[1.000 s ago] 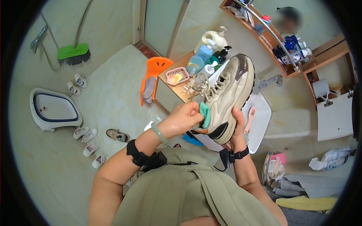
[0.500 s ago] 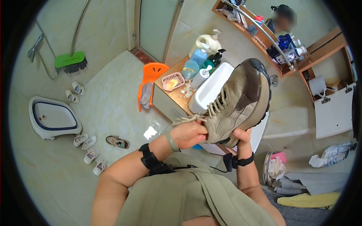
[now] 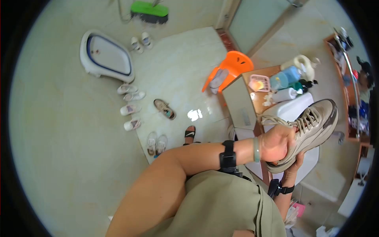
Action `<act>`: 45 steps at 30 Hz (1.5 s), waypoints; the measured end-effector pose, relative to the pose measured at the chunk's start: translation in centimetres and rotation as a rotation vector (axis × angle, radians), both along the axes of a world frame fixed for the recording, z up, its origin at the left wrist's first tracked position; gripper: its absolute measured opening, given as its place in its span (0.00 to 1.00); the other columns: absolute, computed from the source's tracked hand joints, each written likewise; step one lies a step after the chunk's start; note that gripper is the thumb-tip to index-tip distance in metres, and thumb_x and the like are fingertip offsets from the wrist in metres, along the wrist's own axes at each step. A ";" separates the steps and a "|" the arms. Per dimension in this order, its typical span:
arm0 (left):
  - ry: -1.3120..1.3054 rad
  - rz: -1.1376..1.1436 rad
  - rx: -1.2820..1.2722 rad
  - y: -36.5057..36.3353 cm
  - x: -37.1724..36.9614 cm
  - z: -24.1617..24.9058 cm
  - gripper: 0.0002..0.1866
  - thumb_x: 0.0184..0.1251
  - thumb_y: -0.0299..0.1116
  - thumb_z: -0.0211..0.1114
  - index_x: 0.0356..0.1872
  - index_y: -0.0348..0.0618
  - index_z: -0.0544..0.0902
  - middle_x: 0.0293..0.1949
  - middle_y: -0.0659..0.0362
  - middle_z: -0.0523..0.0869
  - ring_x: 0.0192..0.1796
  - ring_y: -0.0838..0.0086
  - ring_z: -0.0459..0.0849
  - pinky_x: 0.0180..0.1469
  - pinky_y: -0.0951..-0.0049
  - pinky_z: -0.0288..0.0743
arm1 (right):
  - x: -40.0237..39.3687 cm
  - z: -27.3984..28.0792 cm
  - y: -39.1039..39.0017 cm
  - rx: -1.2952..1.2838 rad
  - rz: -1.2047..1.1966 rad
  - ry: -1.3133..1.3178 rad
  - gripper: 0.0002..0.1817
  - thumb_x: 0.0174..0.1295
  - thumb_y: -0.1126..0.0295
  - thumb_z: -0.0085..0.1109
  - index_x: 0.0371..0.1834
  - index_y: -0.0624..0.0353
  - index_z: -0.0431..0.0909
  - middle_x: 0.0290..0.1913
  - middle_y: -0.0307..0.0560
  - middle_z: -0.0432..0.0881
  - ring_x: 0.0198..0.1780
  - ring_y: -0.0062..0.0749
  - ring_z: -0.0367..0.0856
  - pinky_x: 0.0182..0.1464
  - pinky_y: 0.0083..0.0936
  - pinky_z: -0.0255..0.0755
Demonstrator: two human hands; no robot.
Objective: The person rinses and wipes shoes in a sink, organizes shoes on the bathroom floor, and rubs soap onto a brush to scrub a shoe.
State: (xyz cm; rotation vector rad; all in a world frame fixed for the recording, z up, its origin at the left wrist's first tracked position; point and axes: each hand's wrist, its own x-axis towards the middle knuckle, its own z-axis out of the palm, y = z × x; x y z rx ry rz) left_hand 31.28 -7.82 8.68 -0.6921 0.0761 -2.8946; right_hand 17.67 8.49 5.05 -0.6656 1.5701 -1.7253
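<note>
A beige and brown lace-up sneaker (image 3: 320,127) is held up over the white sink (image 3: 303,103), its toe pointing to the upper right. My left hand (image 3: 277,143), below a green bangle, grips it at the heel and collar, with the fingers partly hidden by the shoe. Under the sole, my right hand (image 3: 295,162) supports the sneaker from the near side, and only some of its fingers show. Loose lace ends hang beside my left hand. A similar beige shoe (image 3: 164,109) lies on the floor to the left.
Pump bottles (image 3: 285,94) and a pink soap dish (image 3: 259,83) crowd the wooden counter beside the sink. An orange chair (image 3: 238,62) with grey socks (image 3: 218,79) stands near it. White shoes (image 3: 130,110) line the floor by a folding basin (image 3: 106,55). A green broom (image 3: 149,12) leans behind.
My view has swung left and down, so the sneaker appears farther right and lower. The sneaker has tilted, its toe now pointing more to the right. Both hands still hold it.
</note>
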 end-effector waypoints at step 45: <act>-1.282 0.820 -0.658 -19.5 19.6 -8.2 0.22 0.60 0.31 0.70 0.54 0.37 0.77 0.47 0.59 0.83 0.49 0.76 0.80 0.53 0.73 0.73 | 8.4 -6.7 -38.4 -0.021 0.709 -0.383 0.25 0.65 0.64 0.61 0.65 0.57 0.69 0.54 0.38 0.79 0.53 0.21 0.76 0.53 0.19 0.70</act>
